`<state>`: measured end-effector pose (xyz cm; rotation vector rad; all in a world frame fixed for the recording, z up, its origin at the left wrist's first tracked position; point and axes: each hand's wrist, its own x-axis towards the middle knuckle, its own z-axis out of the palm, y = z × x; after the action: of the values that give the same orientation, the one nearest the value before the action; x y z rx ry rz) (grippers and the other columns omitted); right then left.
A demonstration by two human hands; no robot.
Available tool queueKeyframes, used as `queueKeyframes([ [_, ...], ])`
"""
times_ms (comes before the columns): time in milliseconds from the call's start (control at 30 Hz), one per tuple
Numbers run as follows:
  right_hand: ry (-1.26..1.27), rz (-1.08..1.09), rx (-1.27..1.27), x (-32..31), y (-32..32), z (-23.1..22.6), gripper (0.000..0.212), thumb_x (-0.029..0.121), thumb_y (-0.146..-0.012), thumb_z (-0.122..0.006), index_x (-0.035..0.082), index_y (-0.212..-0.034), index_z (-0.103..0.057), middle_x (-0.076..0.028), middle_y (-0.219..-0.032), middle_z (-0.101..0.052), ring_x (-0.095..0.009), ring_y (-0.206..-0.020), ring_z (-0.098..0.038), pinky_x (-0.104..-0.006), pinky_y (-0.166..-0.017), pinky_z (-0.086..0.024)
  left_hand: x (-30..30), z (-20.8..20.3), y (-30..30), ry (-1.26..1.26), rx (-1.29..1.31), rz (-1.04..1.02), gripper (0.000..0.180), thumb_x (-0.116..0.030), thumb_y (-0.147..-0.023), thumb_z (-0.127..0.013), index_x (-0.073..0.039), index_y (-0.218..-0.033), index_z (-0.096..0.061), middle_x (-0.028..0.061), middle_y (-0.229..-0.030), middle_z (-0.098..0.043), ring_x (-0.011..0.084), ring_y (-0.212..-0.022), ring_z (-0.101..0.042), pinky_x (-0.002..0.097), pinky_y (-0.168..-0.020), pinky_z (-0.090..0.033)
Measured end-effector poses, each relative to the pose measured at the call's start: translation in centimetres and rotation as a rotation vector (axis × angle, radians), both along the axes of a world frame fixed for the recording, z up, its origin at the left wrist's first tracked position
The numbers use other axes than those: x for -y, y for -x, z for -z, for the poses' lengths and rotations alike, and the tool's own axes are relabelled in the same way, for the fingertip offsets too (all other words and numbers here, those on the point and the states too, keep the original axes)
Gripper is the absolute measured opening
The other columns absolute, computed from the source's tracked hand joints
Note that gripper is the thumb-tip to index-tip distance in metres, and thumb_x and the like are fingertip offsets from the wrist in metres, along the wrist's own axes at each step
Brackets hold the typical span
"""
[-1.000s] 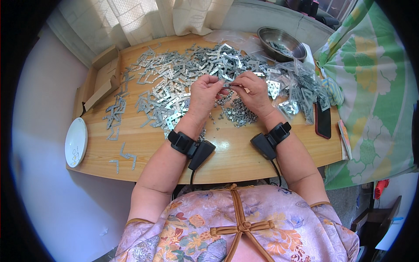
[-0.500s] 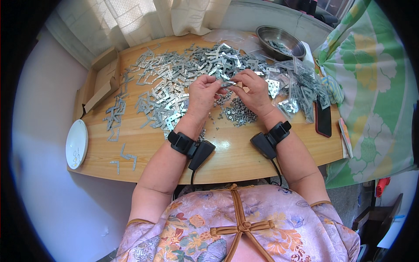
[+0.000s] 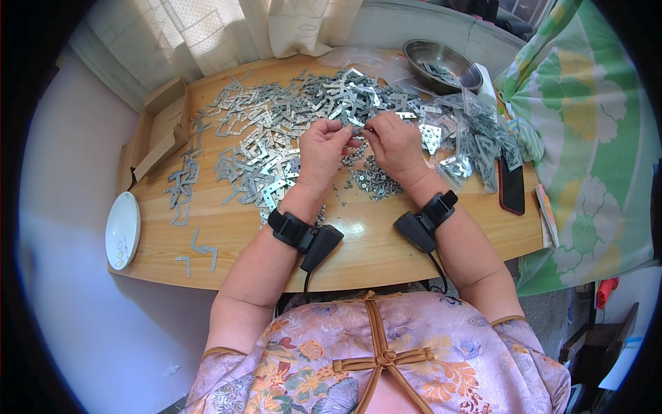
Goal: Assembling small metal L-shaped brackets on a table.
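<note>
Above the middle of the table, my left hand [image 3: 323,153] and my right hand [image 3: 396,146] meet fingertip to fingertip. A small grey metal bracket [image 3: 357,130] shows between them, mostly covered by my fingers. My left thumb and fingers pinch it. The right thumb and forefinger are pressed together at its other end; what they grip is too small to make out. Beneath the hands lies a heap of small nuts and screws [image 3: 378,179]. A wide pile of flat, L-shaped metal brackets [image 3: 276,162] spreads behind and to the left.
On the left are an open cardboard box [image 3: 160,127], a white plate [image 3: 123,231] and a few loose brackets [image 3: 200,248]. At the right lie plastic bags of metal parts [image 3: 476,138] and a phone [image 3: 511,190]. A steel bowl [image 3: 443,67] stands at the back right.
The bracket between my hands is now more hidden by my fingers. My right fingers have closed in and turned slightly; both hands stay in nearly the same place.
</note>
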<state>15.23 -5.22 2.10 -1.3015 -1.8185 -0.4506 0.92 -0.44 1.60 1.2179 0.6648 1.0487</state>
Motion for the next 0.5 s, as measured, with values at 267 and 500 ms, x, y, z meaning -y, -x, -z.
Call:
queueKeyframes([
  [267,0.026,0.073,-0.127,-0.1,0.3,0.4,0.009,0.013,-0.080,-0.055,0.006,-0.080,-0.050,-0.010,-0.071,-0.052,-0.029,-0.067,-0.056,-0.0378,-0.055,-0.044,0.6,0.2,-0.6,-0.152,-0.024,-0.046,0.010,-0.007,-0.082,-0.060,0.001,-0.086,-0.056,0.0075,-0.076,-0.063,0.0118,-0.067,-0.063,0.0204,-0.057,-0.049],
  [500,0.304,-0.065,-0.619,-1.1,-0.5,2.5,0.023,0.022,-0.088,-0.050,0.002,-0.075,-0.050,-0.012,-0.062,-0.052,-0.027,-0.058,-0.055,-0.0348,-0.053,-0.041,1.5,0.3,-0.8,-0.672,-0.304,-0.187,0.009,-0.006,-0.081,-0.062,0.000,-0.086,-0.057,0.0054,-0.078,-0.062,0.0088,-0.073,-0.062,0.0210,-0.063,-0.049],
])
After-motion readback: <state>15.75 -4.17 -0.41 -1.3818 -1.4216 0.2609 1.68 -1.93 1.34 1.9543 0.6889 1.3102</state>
